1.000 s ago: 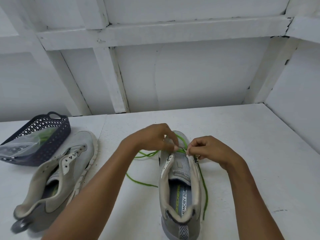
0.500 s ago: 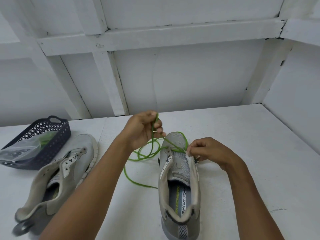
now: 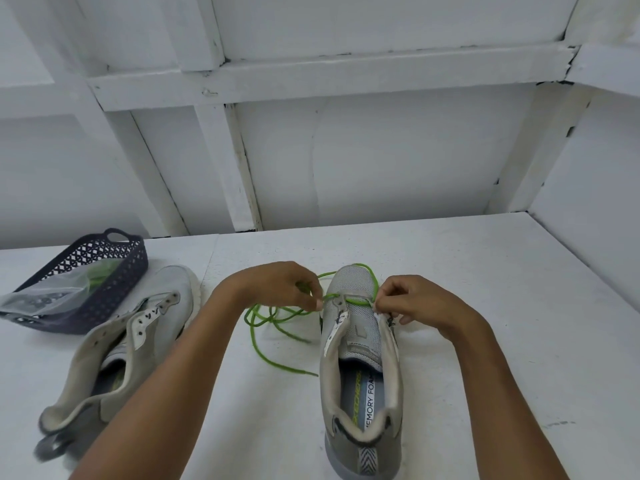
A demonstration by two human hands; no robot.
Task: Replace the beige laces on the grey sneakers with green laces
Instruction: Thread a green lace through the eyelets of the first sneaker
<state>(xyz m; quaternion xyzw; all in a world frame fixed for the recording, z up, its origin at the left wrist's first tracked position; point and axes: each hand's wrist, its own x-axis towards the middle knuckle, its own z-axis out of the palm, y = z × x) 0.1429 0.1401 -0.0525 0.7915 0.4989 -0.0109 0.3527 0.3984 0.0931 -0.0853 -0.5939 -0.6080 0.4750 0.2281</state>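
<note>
- The left hand [image 3: 280, 289] is pinching the green lace [image 3: 273, 318] just beside the shoe's left eyelet row. Its fingers [image 3: 313, 299] are clamped together on the strand, seemingly to draw slack through.
- The right hand [image 3: 419, 306] is gripping the same lace where it meets the right eyelet flap, fingers curled tight (the exact contact is hiding behind the knuckles). It is probably steadying the shoe against that pull.
- The grey sneaker [image 3: 360, 358] is standing upright mid-table [image 3: 502, 306], heel toward the near edge, so its eyelets are facing the person.
- The lace is looking thin, round and bright. It is looping round the toe and crossing once at the lowest eyelets, the rest lying in loose coils on the table to the shoe's left.
- The second sneaker [image 3: 128, 337] is lying tipped toward the left edge with no lace showing. A basket [image 3: 114, 271] holding a clear bag [image 3: 52, 296] is sitting near the far left corner.
</note>
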